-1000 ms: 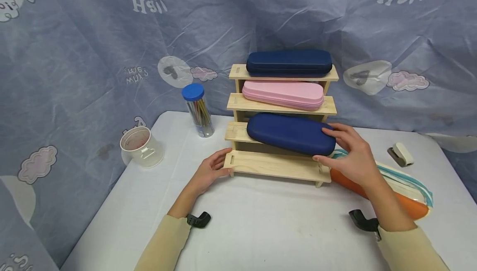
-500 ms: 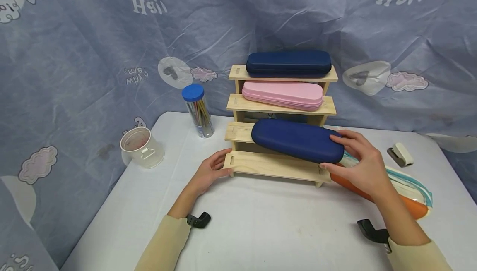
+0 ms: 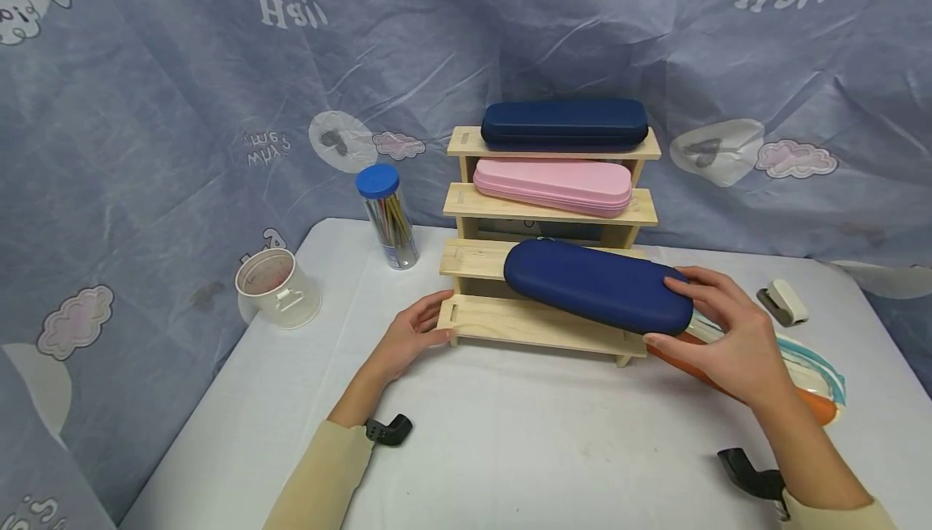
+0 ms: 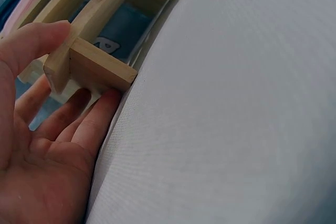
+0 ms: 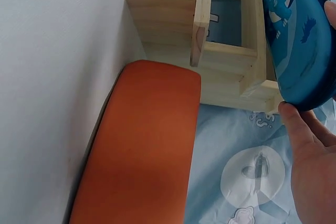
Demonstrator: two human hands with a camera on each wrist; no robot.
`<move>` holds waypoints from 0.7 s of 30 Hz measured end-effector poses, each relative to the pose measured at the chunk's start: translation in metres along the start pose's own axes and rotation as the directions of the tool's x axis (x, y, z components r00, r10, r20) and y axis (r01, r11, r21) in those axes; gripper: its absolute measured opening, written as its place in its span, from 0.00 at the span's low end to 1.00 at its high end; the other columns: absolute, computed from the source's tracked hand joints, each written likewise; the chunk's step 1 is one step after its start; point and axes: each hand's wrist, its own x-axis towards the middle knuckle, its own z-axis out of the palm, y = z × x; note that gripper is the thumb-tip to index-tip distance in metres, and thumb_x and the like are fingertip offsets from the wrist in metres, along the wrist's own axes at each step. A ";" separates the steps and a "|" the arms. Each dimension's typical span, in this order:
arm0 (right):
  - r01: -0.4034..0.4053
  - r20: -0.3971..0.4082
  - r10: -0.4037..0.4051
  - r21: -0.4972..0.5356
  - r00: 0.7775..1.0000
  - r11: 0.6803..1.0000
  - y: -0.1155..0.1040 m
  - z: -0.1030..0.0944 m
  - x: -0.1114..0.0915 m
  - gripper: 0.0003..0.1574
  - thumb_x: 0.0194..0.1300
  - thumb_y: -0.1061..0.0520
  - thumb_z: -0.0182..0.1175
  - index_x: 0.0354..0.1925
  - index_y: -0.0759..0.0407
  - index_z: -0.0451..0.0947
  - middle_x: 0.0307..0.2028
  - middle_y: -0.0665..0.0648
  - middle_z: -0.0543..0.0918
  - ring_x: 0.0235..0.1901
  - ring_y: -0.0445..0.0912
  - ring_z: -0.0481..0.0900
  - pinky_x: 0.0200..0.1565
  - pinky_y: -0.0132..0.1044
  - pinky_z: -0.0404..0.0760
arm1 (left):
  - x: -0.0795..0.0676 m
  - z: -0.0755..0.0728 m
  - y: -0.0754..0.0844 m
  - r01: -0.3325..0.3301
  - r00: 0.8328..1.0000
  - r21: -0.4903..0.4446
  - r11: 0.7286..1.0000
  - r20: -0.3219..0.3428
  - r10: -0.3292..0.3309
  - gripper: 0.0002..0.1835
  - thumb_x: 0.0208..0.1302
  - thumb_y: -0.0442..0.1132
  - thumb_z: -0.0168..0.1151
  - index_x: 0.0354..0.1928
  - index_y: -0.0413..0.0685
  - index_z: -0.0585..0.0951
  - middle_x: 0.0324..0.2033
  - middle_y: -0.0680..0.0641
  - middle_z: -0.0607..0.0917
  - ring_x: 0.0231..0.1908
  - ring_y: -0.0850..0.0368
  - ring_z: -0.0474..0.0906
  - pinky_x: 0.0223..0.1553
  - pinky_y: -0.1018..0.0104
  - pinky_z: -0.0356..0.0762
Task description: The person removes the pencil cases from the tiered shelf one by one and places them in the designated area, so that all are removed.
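Note:
My right hand (image 3: 735, 340) pinches the right end of a navy pencil case (image 3: 593, 286), thumb at the front edge and fingers at the back. The case slants in front of the second-lowest shelf of a stepped wooden rack (image 3: 539, 326). In the right wrist view, the pencil case (image 5: 302, 40) shows a teal side with a dinosaur print. My left hand (image 3: 408, 340) holds the left end of the rack's lowest shelf. The left wrist view has the left thumb on the shelf edge (image 4: 73, 40) and the fingers against its support.
Above sit a pink pencil case (image 3: 553, 184) and a dark navy case (image 3: 564, 124). An orange and cream case (image 3: 815, 396) lies right of the rack, partly behind my right hand, near a stapler (image 3: 784, 302). Left stand a blue-lidded pencil jar (image 3: 389, 218) and a white cup (image 3: 280, 287).
My right hand has drawn the navy pencil case to the right and toward me, uncovering more of the second-lowest shelf. The left hand has stayed at the rack.

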 end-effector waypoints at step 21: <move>0.048 -0.021 -0.047 0.035 0.999 0.998 0.005 -0.027 -0.029 0.52 0.26 0.74 0.81 0.56 0.59 0.79 0.60 0.57 0.71 0.60 0.39 0.67 0.53 0.18 0.67 | 0.001 0.000 -0.001 0.016 1.000 0.000 1.000 -0.016 -0.016 0.36 0.57 0.29 0.68 0.68 0.43 0.67 0.65 0.41 0.68 0.63 0.48 0.67 0.57 0.62 0.71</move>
